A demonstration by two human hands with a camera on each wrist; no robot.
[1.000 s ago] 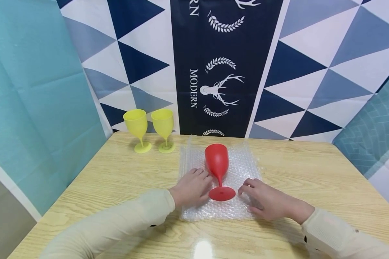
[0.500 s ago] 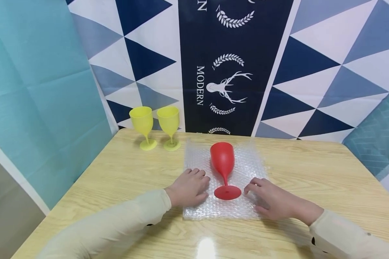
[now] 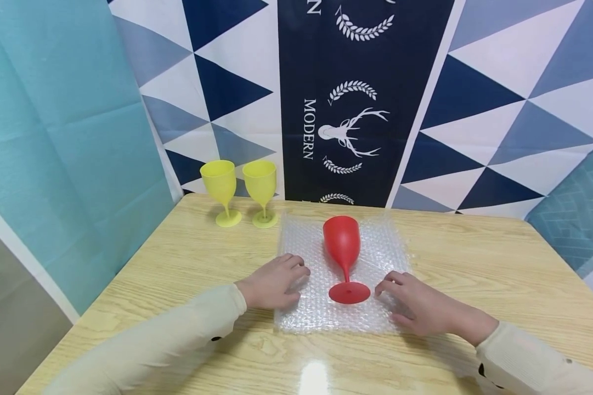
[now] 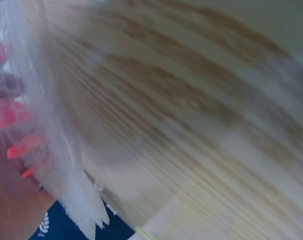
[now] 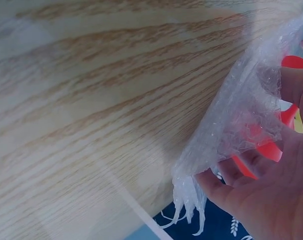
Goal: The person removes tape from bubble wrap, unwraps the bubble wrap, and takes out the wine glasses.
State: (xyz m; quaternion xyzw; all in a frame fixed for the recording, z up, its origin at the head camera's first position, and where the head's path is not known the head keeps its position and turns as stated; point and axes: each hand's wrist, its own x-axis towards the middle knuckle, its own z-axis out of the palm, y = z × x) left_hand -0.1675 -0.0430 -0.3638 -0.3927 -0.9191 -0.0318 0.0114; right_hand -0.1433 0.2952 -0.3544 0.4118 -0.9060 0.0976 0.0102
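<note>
A red goblet lies on its side on a sheet of bubble wrap, its foot towards me and its bowl away. My left hand rests over the wrap's left edge, fingers bent loosely, with a gap between it and the goblet. At the wrap's right edge is my right hand, its fingertips close to the goblet's foot. In the right wrist view, relaxed fingers touch the wrap's edge and the thumb stands apart. The left wrist view shows little of the left hand; its fingers are mostly hidden behind the wrap.
Two yellow goblets stand upright side by side at the back left of the wooden table. A patterned cloth hangs behind the table, and a teal sheet hangs along its left side.
My left hand has drawn left, away from the red goblet. The right hand and the goblet keep their places on the wrap. The head view has turned slightly left.
</note>
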